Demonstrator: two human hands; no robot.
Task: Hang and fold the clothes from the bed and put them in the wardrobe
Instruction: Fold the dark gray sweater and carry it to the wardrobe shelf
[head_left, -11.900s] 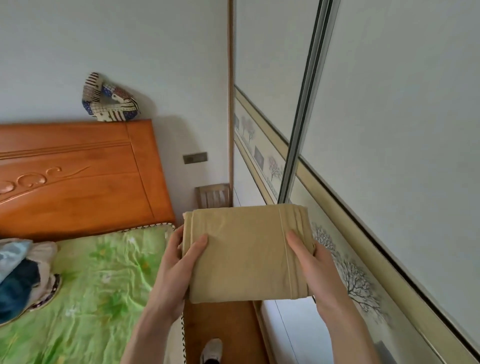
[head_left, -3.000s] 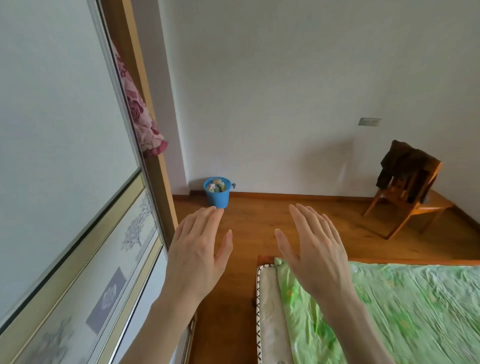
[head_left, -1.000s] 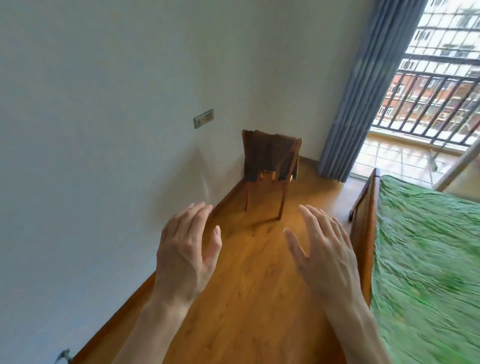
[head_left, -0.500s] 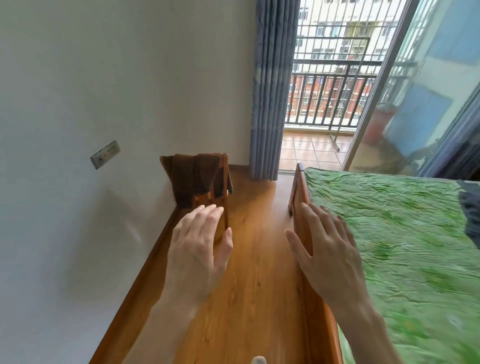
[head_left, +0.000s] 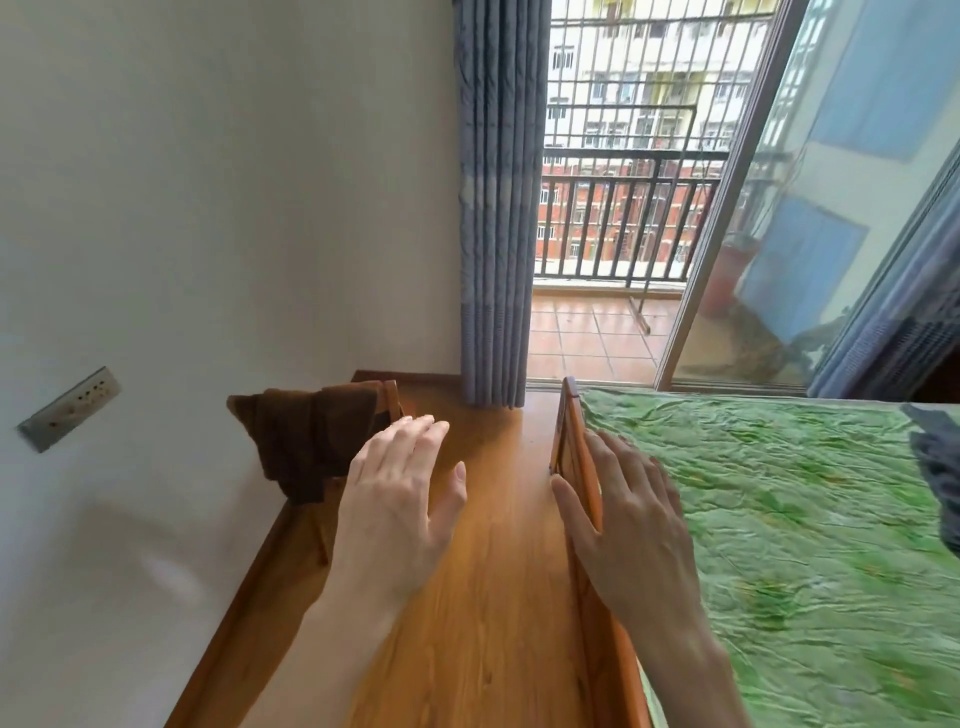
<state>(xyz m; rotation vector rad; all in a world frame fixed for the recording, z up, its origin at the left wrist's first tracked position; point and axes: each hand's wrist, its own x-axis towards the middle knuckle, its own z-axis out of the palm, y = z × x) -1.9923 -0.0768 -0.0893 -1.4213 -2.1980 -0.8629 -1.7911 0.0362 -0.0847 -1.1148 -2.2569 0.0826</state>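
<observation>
My left hand (head_left: 397, 501) and my right hand (head_left: 631, 525) are both held out in front of me, palms down, fingers straight, holding nothing. The left hand hovers over the wooden floor (head_left: 498, 597). The right hand is above the wooden footboard (head_left: 574, 441) of the bed with the green sheet (head_left: 779, 519). A dark grey garment (head_left: 937, 457) lies on the bed at the right edge, partly cut off. A brown garment (head_left: 306, 441) hangs over a wooden chair (head_left: 390, 400) by the wall. The wardrobe is out of view.
A white wall with a socket plate (head_left: 70, 408) runs along the left. A grey-blue curtain (head_left: 496, 208) hangs ahead beside an open sliding glass door (head_left: 810, 218) leading to a tiled balcony (head_left: 592, 332) with dark railings. A narrow strip of floor lies between wall and bed.
The folded tan cloth held earlier is gone from my hands. The view has swung from the wardrobe round to the foot of the bed and balcony door; both hands stay open.
</observation>
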